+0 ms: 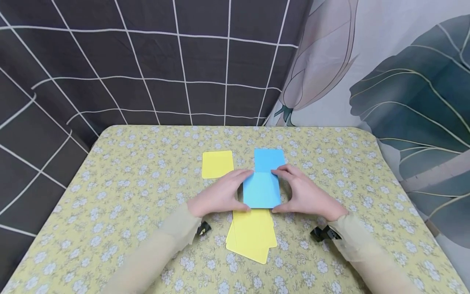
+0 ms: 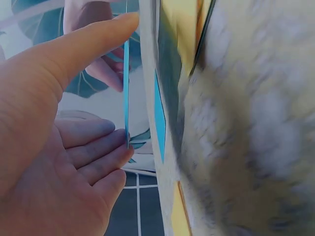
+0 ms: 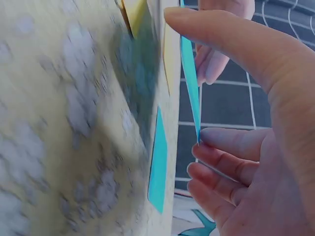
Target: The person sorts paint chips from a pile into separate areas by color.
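Note:
Both hands hold a square blue card point(image 1: 261, 190) by its side edges. My left hand point(image 1: 224, 192) grips the left edge, thumb at the near corner and fingertips at the far one. On the opposite edge, my right hand point(image 1: 306, 194) pinches in the same way. The left wrist view shows the held card point(image 2: 126, 98) edge-on, raised off the cloth; so does the right wrist view. Just beyond lies a second blue card point(image 1: 269, 158), partly covered by the held one. Under the near edge, several yellow cards point(image 1: 253, 237) lie in an uneven fanned pile.
A separate yellow card point(image 1: 217, 164) lies beyond the left hand. The table wears a yellow flowered cloth point(image 1: 139, 192). Behind it hang a dark grid-patterned curtain point(image 1: 154, 61) and a leaf-printed one point(image 1: 415, 102). Small black devices point(image 1: 325, 233) sit at the wrists.

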{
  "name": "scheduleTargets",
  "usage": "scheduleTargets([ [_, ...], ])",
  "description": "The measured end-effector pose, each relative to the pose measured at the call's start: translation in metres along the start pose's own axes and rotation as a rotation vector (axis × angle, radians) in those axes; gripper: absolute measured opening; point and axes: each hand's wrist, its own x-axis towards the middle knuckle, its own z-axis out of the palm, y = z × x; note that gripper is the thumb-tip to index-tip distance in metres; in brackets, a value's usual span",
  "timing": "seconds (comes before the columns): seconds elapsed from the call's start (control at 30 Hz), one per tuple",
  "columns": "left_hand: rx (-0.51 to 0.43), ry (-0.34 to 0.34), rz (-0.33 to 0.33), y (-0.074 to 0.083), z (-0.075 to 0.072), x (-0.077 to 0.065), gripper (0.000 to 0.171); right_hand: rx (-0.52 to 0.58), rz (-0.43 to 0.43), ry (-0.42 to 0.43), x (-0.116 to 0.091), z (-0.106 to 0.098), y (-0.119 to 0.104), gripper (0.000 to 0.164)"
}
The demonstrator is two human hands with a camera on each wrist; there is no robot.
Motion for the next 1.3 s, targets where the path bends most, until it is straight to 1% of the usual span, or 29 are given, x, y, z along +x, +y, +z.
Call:
scheduleTargets([
  [0.23,0.041,-0.024,-0.009,-0.009,-0.018,0.037,0.104,0.005,0.015,0.030,0.024,-0.010,0.023,0.108],
  [0.43,0.017,-0.013,-0.026,-0.011,-0.031,0.069,0.102,0.002,0.043,0.042,0.044,-0.027,0.036,0.107],
  [0.53,0.010,-0.013,-0.038,-0.012,-0.034,0.084,0.102,-0.009,0.069,0.026,0.053,-0.035,0.043,0.105],
  [0.67,0.001,-0.034,-0.069,-0.015,-0.037,0.098,0.102,-0.026,0.107,-0.001,0.062,-0.039,0.051,0.104],
  [0.83,0.000,-0.058,-0.096,-0.022,-0.032,0.108,0.102,-0.015,0.126,-0.039,0.071,-0.036,0.061,0.103],
  [1.03,-0.030,-0.090,-0.102,-0.030,-0.017,0.113,0.101,-0.004,0.147,-0.095,0.075,-0.028,0.074,0.102],
  [1.17,-0.052,-0.091,-0.125,-0.033,-0.011,0.115,0.101,0.001,0.150,-0.113,0.076,-0.026,0.077,0.101],
  [1.3,-0.053,-0.088,-0.141,-0.035,-0.009,0.116,0.102,0.018,0.161,-0.128,0.079,-0.026,0.076,0.100],
])
